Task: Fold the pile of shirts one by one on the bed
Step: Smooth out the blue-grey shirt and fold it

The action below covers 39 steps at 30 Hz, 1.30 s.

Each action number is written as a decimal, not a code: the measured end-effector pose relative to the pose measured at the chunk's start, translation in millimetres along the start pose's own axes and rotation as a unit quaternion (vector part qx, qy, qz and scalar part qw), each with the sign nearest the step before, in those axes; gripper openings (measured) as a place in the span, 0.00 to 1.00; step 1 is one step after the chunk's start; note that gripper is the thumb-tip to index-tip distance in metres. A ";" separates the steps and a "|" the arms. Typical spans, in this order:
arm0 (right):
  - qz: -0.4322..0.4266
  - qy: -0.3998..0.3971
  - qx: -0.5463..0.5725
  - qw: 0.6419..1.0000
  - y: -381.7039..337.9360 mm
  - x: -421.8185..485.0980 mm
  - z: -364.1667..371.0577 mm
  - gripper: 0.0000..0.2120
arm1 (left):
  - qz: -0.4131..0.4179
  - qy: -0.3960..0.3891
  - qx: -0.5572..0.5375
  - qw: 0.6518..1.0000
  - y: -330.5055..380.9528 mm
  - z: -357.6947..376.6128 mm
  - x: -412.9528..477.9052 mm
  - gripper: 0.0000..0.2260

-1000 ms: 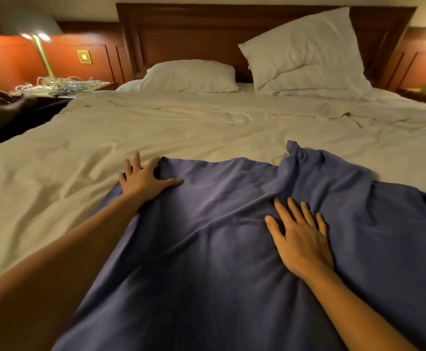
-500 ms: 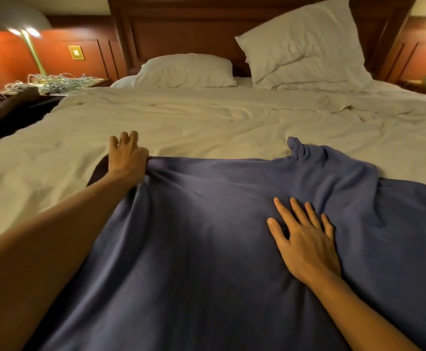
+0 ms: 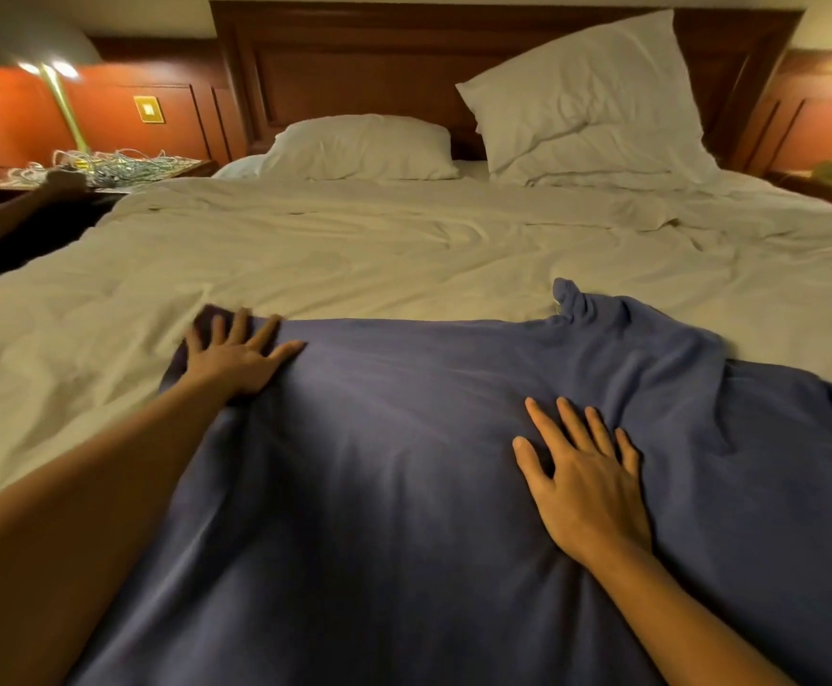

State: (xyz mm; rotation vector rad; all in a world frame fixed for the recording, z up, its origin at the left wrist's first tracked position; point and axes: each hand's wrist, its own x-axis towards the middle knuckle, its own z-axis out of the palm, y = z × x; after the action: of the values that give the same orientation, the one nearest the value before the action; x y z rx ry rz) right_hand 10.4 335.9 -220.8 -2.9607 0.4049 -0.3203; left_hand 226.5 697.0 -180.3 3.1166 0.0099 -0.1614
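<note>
Blue creased shirt [image 3: 404, 487] — spread | left hand [image 3: 233, 363], right hand [image 3: 587, 487] flat on it

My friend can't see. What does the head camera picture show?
A left hand and a right hand press flat on a blue shirt spread over a white bed, the left at its far left corner. A flat pillow and a propped-up pillow sit by the wooden headboard.
</note>
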 end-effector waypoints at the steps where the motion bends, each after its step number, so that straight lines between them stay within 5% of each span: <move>1: 0.001 0.000 0.000 1.000 -0.1 0.1 0.4 0.37 | -0.055 0.018 -0.017 0.998 8.8 -4.9 -0.1 0.37; 3: 0.002 -0.003 0.003 1.000 -0.1 0.3 1.4 0.37 | -0.062 0.059 -0.055 0.995 41.6 -6.2 -5.7 0.36; 6: 0.001 -0.001 0.022 1.000 0.4 -0.4 -3.5 0.38 | 0.116 0.051 -0.146 0.981 106.0 8.8 -30.1 0.30; 8: 0.012 0.014 0.067 0.998 1.1 3.0 -8.5 0.36 | 0.162 0.042 -0.134 0.977 127.2 25.5 -43.4 0.30; 13: -0.001 0.188 0.247 0.951 36.6 66.4 -20.1 0.16 | 0.146 0.076 -0.089 0.982 122.7 43.8 -36.1 0.38; 16: -0.002 0.210 0.290 0.934 72.2 149.6 -37.2 0.13 | 0.146 0.106 -0.086 0.980 126.7 49.8 -33.2 0.38; 22: -0.001 -0.111 0.226 0.968 94.6 244.1 -41.4 0.26 | 0.145 0.147 -0.095 0.974 127.2 56.3 -32.8 0.35; 28: -0.027 0.021 0.281 0.959 103.7 218.1 -61.0 0.16 | 0.141 0.151 -0.091 0.974 127.1 55.6 -33.9 0.35; 30: -0.037 -0.031 0.285 0.957 107.8 203.5 -71.2 0.21 | 0.140 0.151 -0.091 0.974 127.6 55.2 -34.7 0.35; 33: 0.010 -0.190 0.218 0.957 102.6 196.7 -76.7 0.40 | 0.142 0.153 -0.097 0.973 127.3 54.9 -35.6 0.34; 39: 0.023 -0.388 0.229 0.892 86.1 206.4 -90.6 0.16 | 0.140 0.152 -0.097 0.974 125.6 55.4 -34.0 0.34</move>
State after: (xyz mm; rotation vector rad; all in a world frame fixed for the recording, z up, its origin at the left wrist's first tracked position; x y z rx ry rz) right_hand 162.6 186.7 -107.7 -2.3408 0.2389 0.6693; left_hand 187.9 570.1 -229.3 2.8728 -0.3813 0.3022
